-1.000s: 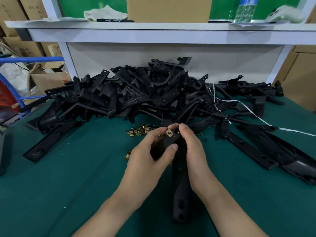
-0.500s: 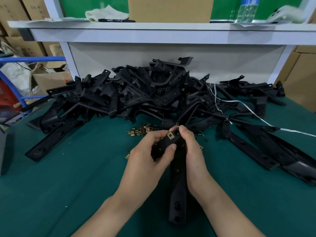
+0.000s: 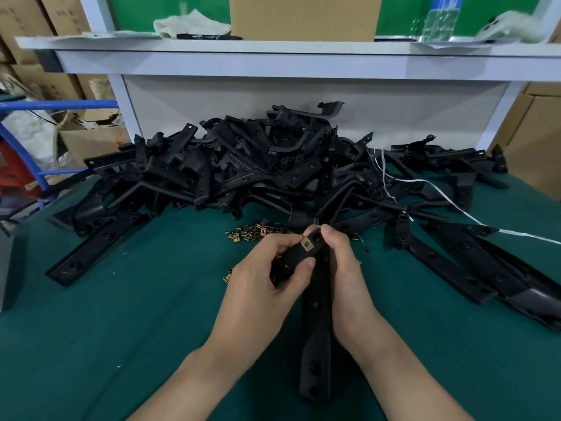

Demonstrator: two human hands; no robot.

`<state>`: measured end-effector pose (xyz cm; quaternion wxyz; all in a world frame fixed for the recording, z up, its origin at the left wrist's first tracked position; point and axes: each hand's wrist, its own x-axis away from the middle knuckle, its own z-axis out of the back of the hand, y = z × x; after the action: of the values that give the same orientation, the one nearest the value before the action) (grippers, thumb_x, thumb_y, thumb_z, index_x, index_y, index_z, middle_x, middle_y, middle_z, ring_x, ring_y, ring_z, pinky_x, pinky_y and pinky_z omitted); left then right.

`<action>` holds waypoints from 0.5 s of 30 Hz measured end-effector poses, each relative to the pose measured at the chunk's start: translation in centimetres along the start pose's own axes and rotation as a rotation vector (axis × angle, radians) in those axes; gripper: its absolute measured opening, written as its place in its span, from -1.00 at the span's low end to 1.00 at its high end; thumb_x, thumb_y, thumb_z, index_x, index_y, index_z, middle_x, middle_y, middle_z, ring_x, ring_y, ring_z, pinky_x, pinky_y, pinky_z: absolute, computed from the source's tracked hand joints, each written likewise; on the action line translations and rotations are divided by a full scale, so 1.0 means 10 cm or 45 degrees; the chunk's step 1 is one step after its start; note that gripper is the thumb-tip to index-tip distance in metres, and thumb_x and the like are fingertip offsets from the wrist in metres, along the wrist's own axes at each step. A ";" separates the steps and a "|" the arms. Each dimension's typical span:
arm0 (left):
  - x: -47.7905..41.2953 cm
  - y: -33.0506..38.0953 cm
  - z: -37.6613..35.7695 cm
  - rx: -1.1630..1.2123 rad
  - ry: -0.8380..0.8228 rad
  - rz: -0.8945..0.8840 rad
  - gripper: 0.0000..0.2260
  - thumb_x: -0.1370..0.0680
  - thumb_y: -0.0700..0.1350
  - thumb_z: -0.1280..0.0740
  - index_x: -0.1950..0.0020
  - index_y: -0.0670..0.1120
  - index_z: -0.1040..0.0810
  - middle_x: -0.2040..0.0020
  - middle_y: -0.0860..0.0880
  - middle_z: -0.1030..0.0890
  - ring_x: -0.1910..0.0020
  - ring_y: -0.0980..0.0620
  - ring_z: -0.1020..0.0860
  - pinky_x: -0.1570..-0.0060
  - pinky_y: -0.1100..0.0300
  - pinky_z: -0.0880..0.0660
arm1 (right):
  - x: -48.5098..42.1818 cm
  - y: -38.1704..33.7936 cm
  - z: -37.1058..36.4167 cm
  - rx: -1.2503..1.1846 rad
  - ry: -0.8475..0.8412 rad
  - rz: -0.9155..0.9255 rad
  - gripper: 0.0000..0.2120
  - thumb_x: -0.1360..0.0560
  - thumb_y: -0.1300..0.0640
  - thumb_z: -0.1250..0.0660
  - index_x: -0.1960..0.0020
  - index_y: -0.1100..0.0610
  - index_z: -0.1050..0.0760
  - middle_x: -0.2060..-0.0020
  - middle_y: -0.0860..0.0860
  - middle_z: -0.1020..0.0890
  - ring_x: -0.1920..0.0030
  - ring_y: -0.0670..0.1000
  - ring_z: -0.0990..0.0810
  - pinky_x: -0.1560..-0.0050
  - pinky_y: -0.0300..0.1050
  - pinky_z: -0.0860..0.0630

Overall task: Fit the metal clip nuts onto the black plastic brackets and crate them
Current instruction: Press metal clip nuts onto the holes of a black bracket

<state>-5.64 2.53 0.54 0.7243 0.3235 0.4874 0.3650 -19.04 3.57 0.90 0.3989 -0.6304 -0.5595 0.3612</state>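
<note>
boxes: cardboard, far left, beyond the desk edge.
desk: green top, carries everything below.
left bracket: lies flat on the desk at the pile's left foot.
pile: black brackets heaped mid-desk against the back panel.
loose nuts: brass-coloured heap on the desk, just in front of the pile, just past the left hand.
left hand: fingers curled round the bracket's upper end from the left, thumb tip pressed on its face just below the nut.
nut: sits on the bracket's top end, between the fingertips of both hands.
bracket: long black strip, top end in both hands, lower end toward the camera. Can't tell if it touches the desk.
right hand: curled round the bracket's right edge, fingertip at the top end just beside the nut.
string: white, runs from the pile off to the right.
right brackets: several lying flat, right of the hands.
shelf: above the pile, holds cloth, marker, carton, bottle.
</note>
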 end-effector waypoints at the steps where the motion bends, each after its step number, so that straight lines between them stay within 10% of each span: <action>1: 0.00 0.00 0.00 -0.013 0.006 -0.010 -0.78 -0.57 -0.01 -0.43 -0.17 0.24 -0.54 -0.02 0.27 -0.64 -0.02 0.24 -0.63 0.10 0.47 -0.49 | 0.00 -0.01 0.00 -0.024 -0.022 -0.024 -0.67 -0.46 -0.22 -0.29 0.01 0.01 -0.58 0.05 0.08 -0.65 0.02 0.07 -0.64 -0.09 0.05 -0.53; 15: -0.02 0.06 0.04 -0.177 0.021 -0.170 -0.78 -0.55 0.10 -0.36 -0.20 0.20 -0.54 -0.05 0.24 -0.61 -0.05 0.17 -0.62 0.07 0.22 -0.59 | -0.01 -0.08 0.06 -0.176 -0.204 -0.102 -0.74 -0.45 -0.23 -0.31 0.11 -0.04 -0.55 0.15 -0.01 -0.64 0.10 0.01 -0.64 0.09 -0.06 -0.57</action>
<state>-5.44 2.64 1.21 0.7637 0.2363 0.4873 0.3514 -19.89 3.55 1.37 0.3225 -0.6027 -0.6379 0.3547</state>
